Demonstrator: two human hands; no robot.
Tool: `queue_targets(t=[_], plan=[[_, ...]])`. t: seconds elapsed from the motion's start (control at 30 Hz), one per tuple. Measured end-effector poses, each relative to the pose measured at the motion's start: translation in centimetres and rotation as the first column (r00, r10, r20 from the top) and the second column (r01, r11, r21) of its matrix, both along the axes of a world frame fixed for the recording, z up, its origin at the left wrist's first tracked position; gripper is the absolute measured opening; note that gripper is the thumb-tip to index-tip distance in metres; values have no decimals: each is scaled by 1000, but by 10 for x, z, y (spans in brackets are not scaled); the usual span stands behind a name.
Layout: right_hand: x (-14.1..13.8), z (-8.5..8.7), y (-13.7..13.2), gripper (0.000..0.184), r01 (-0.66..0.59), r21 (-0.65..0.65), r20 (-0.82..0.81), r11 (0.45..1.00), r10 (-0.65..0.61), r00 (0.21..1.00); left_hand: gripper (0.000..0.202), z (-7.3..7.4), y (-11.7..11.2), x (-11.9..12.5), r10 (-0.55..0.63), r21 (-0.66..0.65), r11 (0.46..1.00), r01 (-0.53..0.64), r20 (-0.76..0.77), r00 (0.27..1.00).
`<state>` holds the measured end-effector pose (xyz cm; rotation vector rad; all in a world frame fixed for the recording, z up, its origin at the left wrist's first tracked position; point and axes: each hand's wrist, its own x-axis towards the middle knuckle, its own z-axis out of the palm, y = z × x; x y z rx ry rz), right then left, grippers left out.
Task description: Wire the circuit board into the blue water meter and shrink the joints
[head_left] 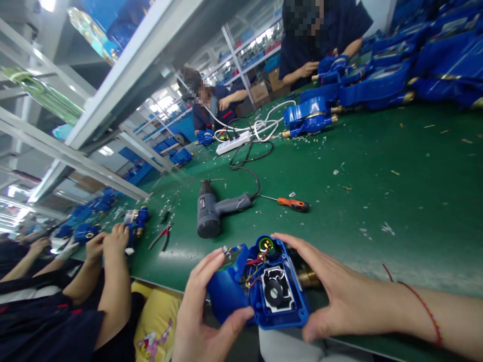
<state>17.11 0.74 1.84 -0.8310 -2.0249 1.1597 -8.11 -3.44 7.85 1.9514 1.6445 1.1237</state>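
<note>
An opened blue meter housing with coloured wires, a round part and a black and white mechanism inside sits at the near edge of the green table. My left hand grips its left side, thumb under the front and fingers curled over the top. My right hand wraps round its right side, fingers along the far edge, thumb at the front corner. A brass fitting shows behind the housing.
A grey electric screwdriver with a cord lies just beyond, with an orange-handled screwdriver and red pliers. A white power strip and many blue meters lie farther off. Co-workers sit at the left and across the table.
</note>
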Motion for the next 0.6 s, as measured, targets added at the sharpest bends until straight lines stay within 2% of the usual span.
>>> queue_targets(t=[0.1, 0.3, 0.43, 0.6], plan=[[0, 1, -2, 116, 9, 1, 4, 1000, -9, 1000, 63, 2, 10, -9, -25, -4, 1000, 25, 41, 999], [-1, 1, -5, 115, 15, -20, -1, 1000, -15, 1000, 59, 6, 31, -12, -68, -59, 994, 92, 327, 942], [-2, -1, -5, 117, 18, -43, -1, 999, -18, 1000, 57, 10, 48, -13, -85, -103, 986, 129, 354, 932], [-2, -5, -5, 117, 20, -61, -20, 998, -21, 1000, 51, 13, 63, -15, -115, -184, 966, 179, 313, 943]])
